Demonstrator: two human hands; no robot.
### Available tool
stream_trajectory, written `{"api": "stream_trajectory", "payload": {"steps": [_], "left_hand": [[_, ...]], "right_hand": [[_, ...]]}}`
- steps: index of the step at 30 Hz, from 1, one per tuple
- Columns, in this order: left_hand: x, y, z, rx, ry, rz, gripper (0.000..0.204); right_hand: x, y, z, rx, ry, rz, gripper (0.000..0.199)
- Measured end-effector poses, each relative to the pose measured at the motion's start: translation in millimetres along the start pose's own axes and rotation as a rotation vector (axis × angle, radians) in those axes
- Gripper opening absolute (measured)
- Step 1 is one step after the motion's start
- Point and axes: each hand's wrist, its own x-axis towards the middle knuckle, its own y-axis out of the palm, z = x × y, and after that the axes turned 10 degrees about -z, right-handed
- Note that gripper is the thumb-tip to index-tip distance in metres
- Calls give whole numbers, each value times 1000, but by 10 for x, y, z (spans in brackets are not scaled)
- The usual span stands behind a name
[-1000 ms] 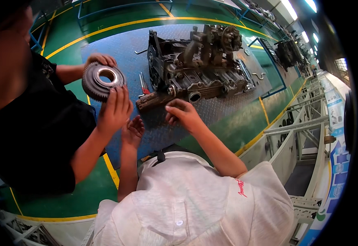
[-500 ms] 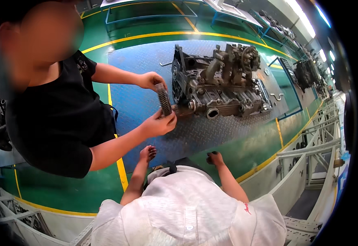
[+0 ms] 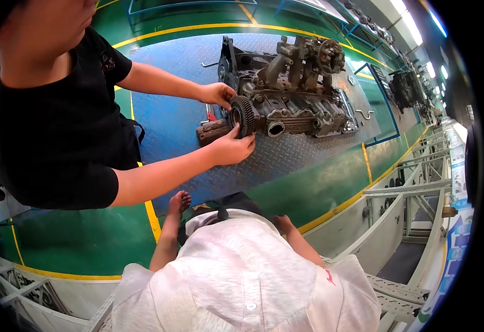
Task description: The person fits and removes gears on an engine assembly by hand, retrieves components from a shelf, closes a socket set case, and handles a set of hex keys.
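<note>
My left hand [image 3: 180, 202] hangs low by my waist, by the near edge of the blue metal plate [image 3: 164, 166]. Its darkened fingers are loosely apart, with nothing in them. At my right side hangs my right hand [image 3: 282, 223], its fingers hidden from sight. Neither hand touches the dark, greasy engine [image 3: 292, 94] on the plate. A co-worker's two hands hold a toothed gear wheel [image 3: 244, 116] at the engine's left end. Beneath the wheel lies a rough brown block [image 3: 211, 131].
Red-handled tools [image 3: 211, 113] lie behind the block. A bent metal rod [image 3: 365, 114] and a tray of sockets [image 3: 348, 110] sit right of the engine. The co-worker [image 3: 48, 127] stands at the left. White metal framing [image 3: 408, 193] runs along the right.
The co-worker has turned the gear wheel from edge-on to partly face-on and brought it to the engine's end. My right hand has drawn back toward my body; my left is still low.
</note>
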Motion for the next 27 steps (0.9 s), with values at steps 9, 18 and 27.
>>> {"api": "stream_trajectory", "payload": {"steps": [9,18,27], "left_hand": [[-4,198,7,5,7,32,25],[194,149,-81,-10,-23,122,24],[29,163,-149,26,-66,66,25]], "right_hand": [[563,-208,383,870,454,85,14],[412,-61,275,621,433,-52,23],[439,127,79,791,552,-145,16]]}}
